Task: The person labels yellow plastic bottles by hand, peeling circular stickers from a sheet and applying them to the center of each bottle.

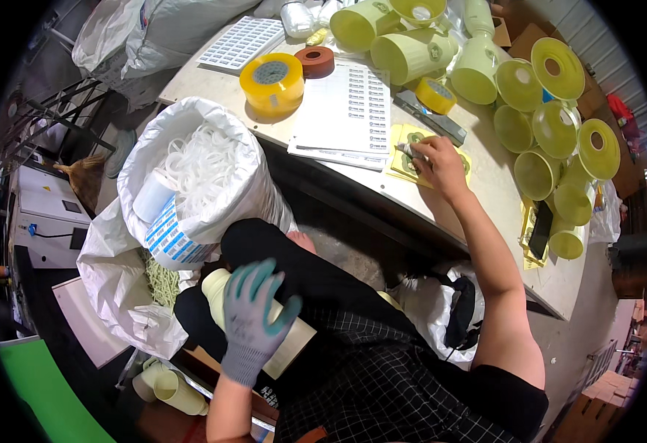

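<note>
My left hand (253,317), in a grey glove with teal fingers, lies over a pale green funnel-like container (294,347) on my lap. Its fingers are stretched and the thumb stands apart; the glove hides part of the container. On the table, my bare right hand (440,164) reaches over yellow-green label sheets (404,166) with round printed marks. Its fingertips are pinched at a small greyish piece (410,150), whose kind I cannot make out. Left of that hand lies a stack of white label sheets (331,122).
Rolls of clear yellow tape (272,88) and brown tape (314,62) stand behind the sheets. Several pale green containers (478,70) crowd the table's far right. A white sack (253,162) of translucent rings, with a blue-white label roll (179,232), stands left. A black phone-like slab (540,229) lies right.
</note>
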